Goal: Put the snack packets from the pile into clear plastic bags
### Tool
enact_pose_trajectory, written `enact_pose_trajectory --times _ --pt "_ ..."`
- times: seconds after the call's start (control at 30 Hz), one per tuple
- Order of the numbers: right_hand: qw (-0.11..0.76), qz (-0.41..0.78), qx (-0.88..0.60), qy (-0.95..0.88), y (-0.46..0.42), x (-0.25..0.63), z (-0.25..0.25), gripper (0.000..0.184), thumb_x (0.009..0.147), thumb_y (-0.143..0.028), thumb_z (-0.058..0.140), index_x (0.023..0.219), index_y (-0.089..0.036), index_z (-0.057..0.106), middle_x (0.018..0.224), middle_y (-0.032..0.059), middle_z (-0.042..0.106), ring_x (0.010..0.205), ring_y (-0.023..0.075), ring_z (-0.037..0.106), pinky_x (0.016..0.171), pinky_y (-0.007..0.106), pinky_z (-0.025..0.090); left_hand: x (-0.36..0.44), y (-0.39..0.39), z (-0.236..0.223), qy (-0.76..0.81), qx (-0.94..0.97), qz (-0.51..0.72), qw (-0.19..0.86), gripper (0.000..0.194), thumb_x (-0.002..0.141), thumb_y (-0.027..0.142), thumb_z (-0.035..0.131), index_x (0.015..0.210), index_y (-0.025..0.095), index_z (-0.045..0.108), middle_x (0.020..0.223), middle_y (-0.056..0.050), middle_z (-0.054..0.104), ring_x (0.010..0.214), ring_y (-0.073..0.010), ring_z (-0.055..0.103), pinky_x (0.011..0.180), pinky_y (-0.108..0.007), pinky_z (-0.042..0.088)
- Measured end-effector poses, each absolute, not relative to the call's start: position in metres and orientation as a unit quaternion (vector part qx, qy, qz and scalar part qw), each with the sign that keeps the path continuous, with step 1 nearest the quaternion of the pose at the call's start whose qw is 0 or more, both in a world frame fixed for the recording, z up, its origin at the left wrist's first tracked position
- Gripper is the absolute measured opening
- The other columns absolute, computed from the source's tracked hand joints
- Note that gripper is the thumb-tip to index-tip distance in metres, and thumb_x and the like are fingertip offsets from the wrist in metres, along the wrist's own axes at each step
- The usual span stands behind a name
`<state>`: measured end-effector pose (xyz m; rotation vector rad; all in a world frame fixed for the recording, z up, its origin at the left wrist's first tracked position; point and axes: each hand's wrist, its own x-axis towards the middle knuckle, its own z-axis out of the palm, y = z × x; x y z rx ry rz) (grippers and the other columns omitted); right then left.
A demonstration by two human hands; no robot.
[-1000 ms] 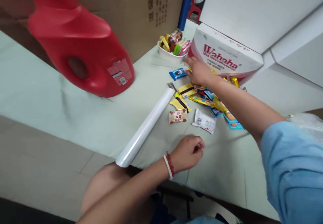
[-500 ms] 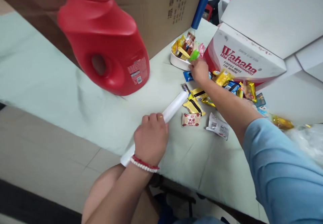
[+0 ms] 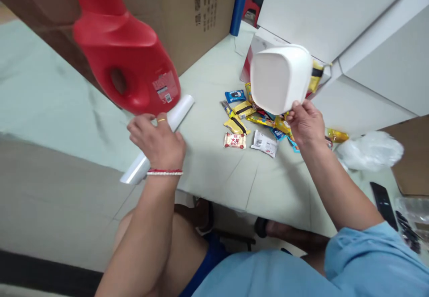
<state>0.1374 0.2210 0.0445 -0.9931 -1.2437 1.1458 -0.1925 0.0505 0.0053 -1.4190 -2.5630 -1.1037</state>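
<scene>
My right hand (image 3: 305, 120) grips the rim of a white plastic tub (image 3: 271, 82), tipped on its side above the snack pile with its base toward me. A yellow snack packet (image 3: 315, 77) shows beyond the tub's right side; the inside is hidden. Beneath lie several wrapped snacks, among them a blue packet (image 3: 235, 96), a cream-and-red one (image 3: 234, 140) and a silvery white one (image 3: 264, 144). My left hand (image 3: 157, 140) rests over a glossy white roll (image 3: 182, 111), its fingers loosely spread across it. The roll lies beside a red jug-shaped bottle (image 3: 140, 69).
Behind the bottle stands a large cardboard box (image 3: 177, 15), with a blue roll (image 3: 239, 6) at its corner. White boxes (image 3: 335, 11) line the back right. A clear plastic bag (image 3: 372, 152) and a black phone (image 3: 384, 203) lie to the right.
My right hand has lifted the snack-filled tub off the table and tipped it over. My left hand has moved left with the white roll, up to the red bottle, and its fingers have loosened.
</scene>
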Motion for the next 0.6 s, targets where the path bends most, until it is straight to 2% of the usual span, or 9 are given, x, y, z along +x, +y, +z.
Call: enact_pose_trajectory --times 0.07,0.17,0.23,0.37,0.5,0.6 --pt "0.570 0.583 -0.430 -0.387 0.224 0.164 0.040 0.030 0.079 -0.024 0.086 0.087 -0.024 0.057 0.069 -0.0085 0.054 0.054 0.0045 0.050 0.051 0.014 0.050 -0.175 0.054 0.008 -0.801 -0.477 -0.362 -0.008 0.041 0.089 0.025 0.058 0.129 0.021 0.068 0.142 -0.018 0.052 0.141 -0.0482 0.038 0.105 -0.075 0.032" --pt "0.536 0.664 -0.459 -0.248 0.235 0.187 0.030 0.029 0.078 -0.012 0.078 0.084 -0.022 0.051 0.062 -0.0106 0.052 0.045 0.0022 0.040 0.040 0.010 0.041 -0.147 0.063 0.006 -0.767 -0.547 -0.335 -0.007 0.030 0.092 0.025 0.059 0.118 0.019 0.071 0.131 -0.019 0.060 0.131 -0.0441 0.047 0.105 -0.066 0.040" --pt "0.519 0.686 -0.458 -0.225 0.240 0.194 0.028 0.027 0.077 -0.009 0.073 0.082 -0.022 0.050 0.060 -0.0106 0.052 0.042 0.0023 0.036 0.037 0.009 0.037 -0.130 0.070 0.001 -0.729 -0.603 -0.324 -0.005 0.026 0.094 0.025 0.058 0.114 0.017 0.073 0.124 -0.019 0.063 0.125 -0.0410 0.051 0.104 -0.061 0.044" --pt "0.521 0.682 -0.415 -0.300 0.243 0.204 0.043 0.024 0.074 -0.010 0.070 0.082 -0.023 0.052 0.065 -0.0076 0.057 0.046 0.0055 0.036 0.039 0.013 0.038 -0.095 0.073 -0.005 -0.656 -0.680 -0.326 -0.030 0.027 0.097 0.024 0.054 0.115 0.014 0.073 0.117 -0.018 0.066 0.117 -0.0346 0.056 0.105 -0.055 0.048" --pt "0.564 0.617 -0.404 -0.372 0.240 0.229 0.075 0.020 0.072 -0.015 0.069 0.077 -0.023 0.051 0.074 -0.0036 0.060 0.053 0.0082 0.040 0.041 0.017 0.039 -0.052 0.066 -0.011 -0.531 -0.800 -0.272 -0.065 0.033 0.099 0.027 0.057 0.127 0.016 0.069 0.137 -0.018 0.064 0.131 -0.0327 0.055 0.111 -0.052 0.046" --pt "0.617 0.527 -0.425 -0.402 0.218 0.271 0.103 0.022 0.073 -0.020 0.071 0.073 -0.023 0.049 0.073 -0.0029 0.057 0.054 0.0090 0.040 0.044 0.021 0.042 -0.029 0.063 -0.021 -0.445 -0.868 -0.206 -0.082 0.037 0.096 0.022 0.061 0.133 0.021 0.068 0.153 -0.016 0.058 0.145 -0.0333 0.050 0.118 -0.056 0.040"
